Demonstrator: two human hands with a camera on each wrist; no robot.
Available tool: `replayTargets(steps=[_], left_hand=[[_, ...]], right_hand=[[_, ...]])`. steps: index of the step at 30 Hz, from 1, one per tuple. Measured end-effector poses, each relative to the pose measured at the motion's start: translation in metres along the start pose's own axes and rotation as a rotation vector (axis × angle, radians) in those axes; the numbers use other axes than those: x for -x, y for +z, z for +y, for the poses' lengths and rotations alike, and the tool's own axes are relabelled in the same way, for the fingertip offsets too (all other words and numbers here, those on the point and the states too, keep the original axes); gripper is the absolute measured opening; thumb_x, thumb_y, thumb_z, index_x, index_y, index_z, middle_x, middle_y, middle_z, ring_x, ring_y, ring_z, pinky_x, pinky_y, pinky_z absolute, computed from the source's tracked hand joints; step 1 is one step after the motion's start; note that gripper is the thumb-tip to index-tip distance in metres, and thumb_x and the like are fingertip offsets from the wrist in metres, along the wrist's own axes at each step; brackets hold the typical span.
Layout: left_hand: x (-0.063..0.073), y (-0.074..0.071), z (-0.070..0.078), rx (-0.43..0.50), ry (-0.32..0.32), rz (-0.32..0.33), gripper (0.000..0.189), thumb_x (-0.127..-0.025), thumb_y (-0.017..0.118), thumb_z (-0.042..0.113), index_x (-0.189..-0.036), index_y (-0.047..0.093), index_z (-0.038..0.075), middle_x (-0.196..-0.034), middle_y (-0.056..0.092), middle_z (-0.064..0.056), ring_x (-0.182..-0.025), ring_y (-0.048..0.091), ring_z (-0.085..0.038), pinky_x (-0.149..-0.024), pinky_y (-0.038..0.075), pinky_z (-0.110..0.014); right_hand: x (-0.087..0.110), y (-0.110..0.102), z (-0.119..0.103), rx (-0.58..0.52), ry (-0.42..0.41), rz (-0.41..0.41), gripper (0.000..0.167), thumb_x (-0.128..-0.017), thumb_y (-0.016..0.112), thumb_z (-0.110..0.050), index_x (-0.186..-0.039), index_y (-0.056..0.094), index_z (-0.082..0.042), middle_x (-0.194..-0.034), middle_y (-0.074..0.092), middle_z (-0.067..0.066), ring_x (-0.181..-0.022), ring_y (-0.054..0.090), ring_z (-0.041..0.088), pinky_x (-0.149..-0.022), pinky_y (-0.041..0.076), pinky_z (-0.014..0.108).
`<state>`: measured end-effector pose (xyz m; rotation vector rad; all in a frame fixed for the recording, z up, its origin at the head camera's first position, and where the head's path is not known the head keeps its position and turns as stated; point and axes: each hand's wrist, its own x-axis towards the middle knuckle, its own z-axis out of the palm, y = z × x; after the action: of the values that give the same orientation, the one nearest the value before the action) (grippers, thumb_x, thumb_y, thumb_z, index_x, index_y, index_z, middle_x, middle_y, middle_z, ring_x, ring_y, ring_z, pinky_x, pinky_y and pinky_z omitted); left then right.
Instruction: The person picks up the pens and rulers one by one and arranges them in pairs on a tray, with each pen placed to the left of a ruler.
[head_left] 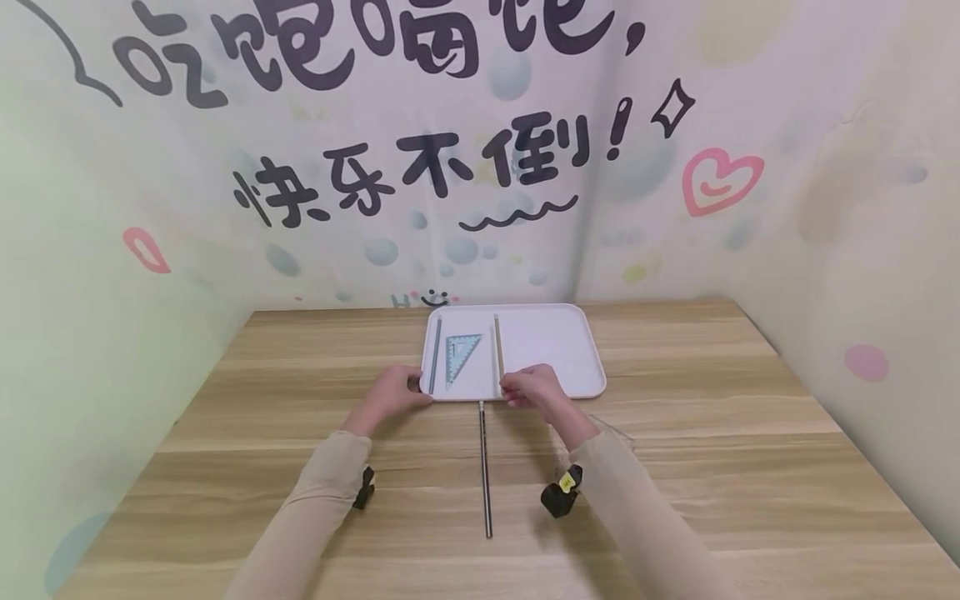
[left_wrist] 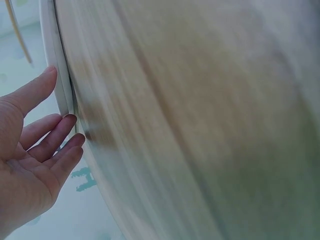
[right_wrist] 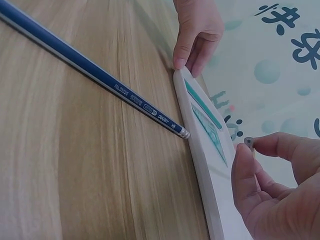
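Note:
My left hand [head_left: 392, 390] holds the near left corner of a white tray [head_left: 551, 350], thumb and fingers on either side of it. In the right wrist view the left thumb [right_wrist: 180, 61] rests against that corner. My right hand [head_left: 534, 387] pinches the near end of a thin tan pencil-like stick [head_left: 498, 346] between thumb and forefinger, over the tray. Its round grey end [right_wrist: 249, 142] has a dark centre. Left of the stick, in the tray, lie a clear blue set square [head_left: 461, 357] and a slim blue-green strip [head_left: 436, 354].
A dark blue pencil [head_left: 485, 471] lies on the wooden table [head_left: 712, 450], its eraser end at the tray's near edge. Behind the table stands a patterned wall [head_left: 337, 258] with large writing. Black wrist cameras [head_left: 558, 495] hang under the sleeves.

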<state>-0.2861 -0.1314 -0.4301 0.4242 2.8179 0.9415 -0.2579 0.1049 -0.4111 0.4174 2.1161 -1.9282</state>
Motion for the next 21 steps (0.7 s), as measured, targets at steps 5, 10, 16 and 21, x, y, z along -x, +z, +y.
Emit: replayTargets(steps=[5, 10, 16, 21], left_hand=[[0.0, 0.001, 0.0, -0.006, 0.009, 0.005, 0.023, -0.074, 0.073, 0.012, -0.094, 0.067, 0.002, -0.078, 0.059, -0.004, -0.072, 0.046, -0.017, -0.068, 0.04, -0.031], [0.0, 0.002, 0.0, -0.013, 0.007, 0.008, 0.023, -0.074, 0.073, 0.012, -0.095, 0.067, 0.002, -0.078, 0.059, -0.004, -0.072, 0.046, -0.016, -0.068, 0.04, -0.031], [0.0, 0.002, 0.0, -0.003, 0.001, 0.007, 0.025, -0.074, 0.073, 0.012, -0.096, 0.067, 0.002, -0.08, 0.06, -0.004, -0.072, 0.047, -0.016, -0.069, 0.041, -0.031], [-0.001, 0.002, 0.0, 0.011, -0.001, 0.005, 0.025, -0.074, 0.073, 0.011, -0.096, 0.066, 0.002, -0.081, 0.061, -0.005, -0.073, 0.047, -0.016, -0.07, 0.042, -0.032]], right_hand=[[-0.003, 0.001, -0.001, 0.009, 0.025, 0.006, 0.014, -0.077, 0.059, -0.001, -0.087, 0.062, 0.009, -0.061, 0.059, 0.006, -0.05, 0.054, 0.009, -0.051, 0.047, 0.02], [-0.004, 0.002, -0.002, 0.025, 0.027, 0.01, 0.014, -0.078, 0.06, -0.002, -0.087, 0.063, 0.009, -0.062, 0.06, 0.006, -0.051, 0.054, 0.009, -0.051, 0.047, 0.02], [-0.008, 0.002, 0.0, 0.028, 0.019, 0.017, 0.016, -0.079, 0.06, -0.002, -0.089, 0.063, 0.01, -0.062, 0.06, 0.006, -0.052, 0.055, 0.01, -0.051, 0.047, 0.019], [-0.013, 0.005, 0.001, 0.028, 0.029, 0.019, 0.018, -0.078, 0.061, -0.002, -0.092, 0.062, 0.011, -0.062, 0.06, 0.006, -0.053, 0.056, 0.01, -0.052, 0.047, 0.019]])
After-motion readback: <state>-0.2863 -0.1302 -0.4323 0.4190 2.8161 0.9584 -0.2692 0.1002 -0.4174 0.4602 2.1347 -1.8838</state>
